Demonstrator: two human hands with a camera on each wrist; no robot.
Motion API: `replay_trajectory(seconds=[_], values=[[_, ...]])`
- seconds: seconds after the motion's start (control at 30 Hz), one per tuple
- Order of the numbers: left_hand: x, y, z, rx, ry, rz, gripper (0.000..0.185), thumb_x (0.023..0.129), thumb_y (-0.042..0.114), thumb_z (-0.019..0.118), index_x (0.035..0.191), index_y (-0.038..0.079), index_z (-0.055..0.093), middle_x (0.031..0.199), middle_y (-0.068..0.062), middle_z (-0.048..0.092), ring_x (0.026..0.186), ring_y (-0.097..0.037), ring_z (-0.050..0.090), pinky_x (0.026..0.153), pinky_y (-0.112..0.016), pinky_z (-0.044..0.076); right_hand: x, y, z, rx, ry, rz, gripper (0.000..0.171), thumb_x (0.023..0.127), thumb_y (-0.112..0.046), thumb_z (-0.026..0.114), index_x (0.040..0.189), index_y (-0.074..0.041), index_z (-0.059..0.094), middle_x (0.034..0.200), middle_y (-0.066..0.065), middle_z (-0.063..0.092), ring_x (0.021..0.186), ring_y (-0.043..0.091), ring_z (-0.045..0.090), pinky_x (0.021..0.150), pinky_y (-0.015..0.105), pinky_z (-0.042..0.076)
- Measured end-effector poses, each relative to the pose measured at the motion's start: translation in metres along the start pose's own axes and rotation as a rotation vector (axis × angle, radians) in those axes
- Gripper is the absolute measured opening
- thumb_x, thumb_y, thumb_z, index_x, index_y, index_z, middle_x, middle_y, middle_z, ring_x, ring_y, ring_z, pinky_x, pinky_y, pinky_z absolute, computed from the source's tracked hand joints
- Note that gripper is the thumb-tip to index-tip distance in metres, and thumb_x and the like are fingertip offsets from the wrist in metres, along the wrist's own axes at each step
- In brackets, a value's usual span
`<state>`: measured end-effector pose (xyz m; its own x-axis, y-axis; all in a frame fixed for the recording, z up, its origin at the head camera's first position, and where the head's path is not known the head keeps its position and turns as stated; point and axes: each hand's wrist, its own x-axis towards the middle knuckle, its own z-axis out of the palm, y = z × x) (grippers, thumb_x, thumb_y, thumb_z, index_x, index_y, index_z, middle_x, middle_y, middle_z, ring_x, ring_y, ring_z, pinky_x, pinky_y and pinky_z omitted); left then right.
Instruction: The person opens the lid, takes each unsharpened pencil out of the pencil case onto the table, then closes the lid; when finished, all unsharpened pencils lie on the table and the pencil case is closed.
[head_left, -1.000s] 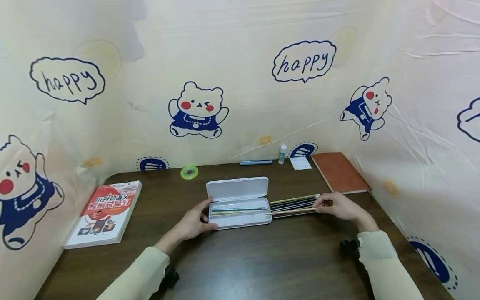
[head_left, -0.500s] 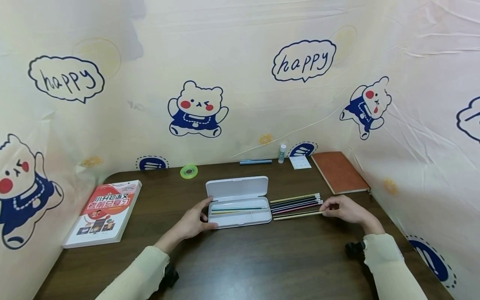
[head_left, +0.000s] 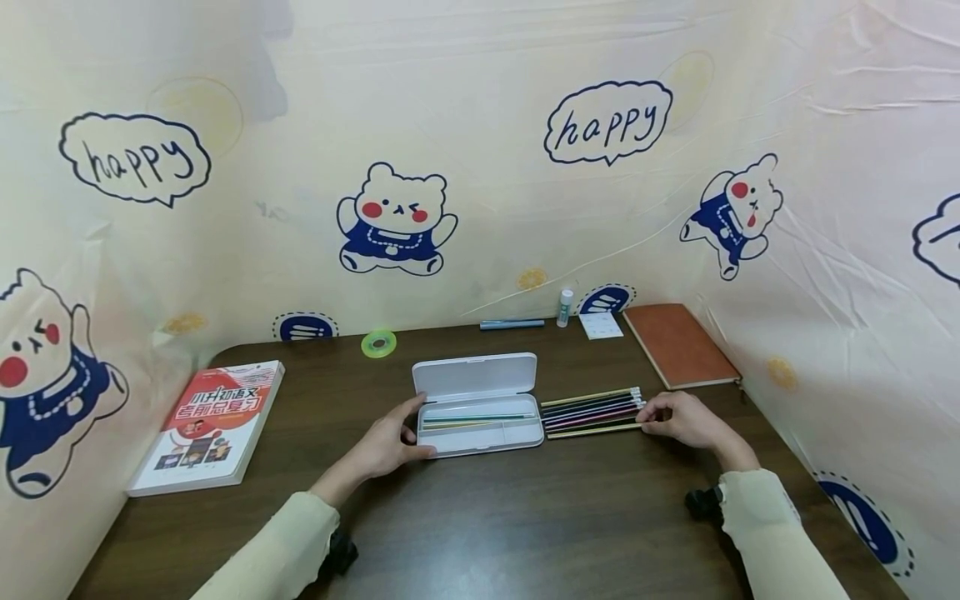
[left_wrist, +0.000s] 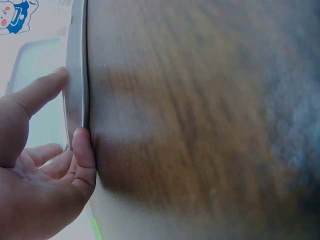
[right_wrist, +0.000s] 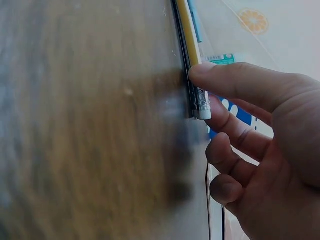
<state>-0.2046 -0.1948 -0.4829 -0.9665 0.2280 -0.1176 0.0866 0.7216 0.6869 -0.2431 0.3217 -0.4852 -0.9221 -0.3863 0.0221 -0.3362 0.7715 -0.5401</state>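
A white pencil case lies on the table with its lid raised at the back; a few coloured pencils lie inside. My left hand holds the case's left end, thumb at the front corner and fingers at the back. Right of the case several dark pencils lie side by side, white erasers pointing right. At the front of this row my right hand pinches the eraser end of a yellow pencil between thumb and index finger. A black pencil runs right alongside it.
Along the back of the table are green tape, a blue pen, a glue stick and a white card. A brown notebook lies right, a thick book left.
My right hand lowered the yellow pencil from across the row to its front, then shifted slightly left and back, closer to the other pencils. My left hand has stayed on the case.
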Motion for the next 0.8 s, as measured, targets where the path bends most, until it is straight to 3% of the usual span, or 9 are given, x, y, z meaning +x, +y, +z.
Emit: replay_trajectory(seconds=[0.13,0.37,0.8], values=[[0.000,0.001,0.000,-0.002,-0.001,-0.005,0.093,0.080,0.026,0.085,0.156,0.013,0.033,0.126,-0.007,0.057,0.082,-0.012,0.054,0.075,-0.029,0.044,0.002,0.000,0.001,0.003,0.005,-0.001,0.009,0.085,-0.016,0.078,0.089,-0.024,0.077,0.091,-0.006,0.070,0.086,0.008,0.061,0.073,0.026,0.049],[0.000,0.000,0.001,-0.004,-0.001,-0.005,0.092,0.080,0.026,0.085,0.156,0.013,0.033,0.136,-0.008,0.054,0.083,-0.012,0.054,0.076,-0.029,0.044,0.005,-0.004,0.000,0.027,-0.022,-0.006,0.009,0.087,-0.019,0.077,0.095,-0.023,0.076,0.095,-0.007,0.073,0.083,0.004,0.059,0.072,0.024,0.048],[0.000,0.001,0.000,-0.004,-0.012,-0.006,0.093,0.081,0.026,0.084,0.156,0.013,0.032,0.135,-0.009,0.054,0.083,-0.012,0.054,0.075,-0.028,0.044,0.027,-0.047,0.000,0.157,-0.077,-0.025,0.021,0.093,-0.024,0.071,0.111,-0.012,0.073,0.095,-0.004,0.071,0.085,0.014,0.059,0.075,0.025,0.049]])
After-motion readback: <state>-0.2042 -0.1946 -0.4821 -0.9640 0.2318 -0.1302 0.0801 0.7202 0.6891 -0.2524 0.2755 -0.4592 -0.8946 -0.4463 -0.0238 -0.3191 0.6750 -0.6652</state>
